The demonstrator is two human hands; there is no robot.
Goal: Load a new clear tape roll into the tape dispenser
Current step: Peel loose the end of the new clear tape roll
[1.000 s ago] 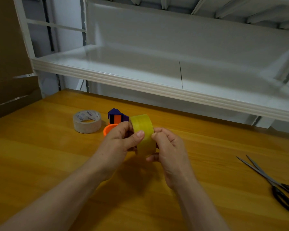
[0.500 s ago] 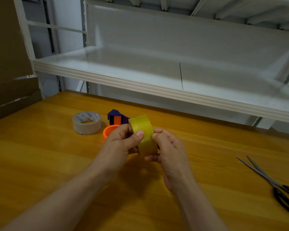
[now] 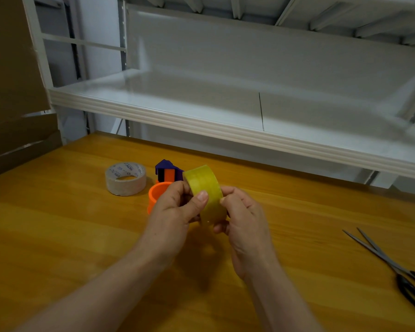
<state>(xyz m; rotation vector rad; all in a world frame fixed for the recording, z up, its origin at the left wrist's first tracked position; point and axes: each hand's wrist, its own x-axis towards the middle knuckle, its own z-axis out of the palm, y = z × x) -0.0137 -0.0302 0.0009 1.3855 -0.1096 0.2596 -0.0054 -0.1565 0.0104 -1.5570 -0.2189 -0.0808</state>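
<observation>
Both hands grip the yellowish clear tape roll [image 3: 205, 194] above the counter [image 3: 58, 236] — left hand [image 3: 171, 212] with thumb on its face, right hand [image 3: 242, 218] pinching its edge. Just behind, the orange-and-purple tape dispenser [image 3: 164, 182] sits beside a used roll [image 3: 125, 178]; scissors [image 3: 393, 269] lie far right.

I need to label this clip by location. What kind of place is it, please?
Likely a packing or workshop bench: a wooden table under a white metal shelf, with yellow tape, pale tape, a dispenser and scissors on hand, and cardboard at the left.
</observation>
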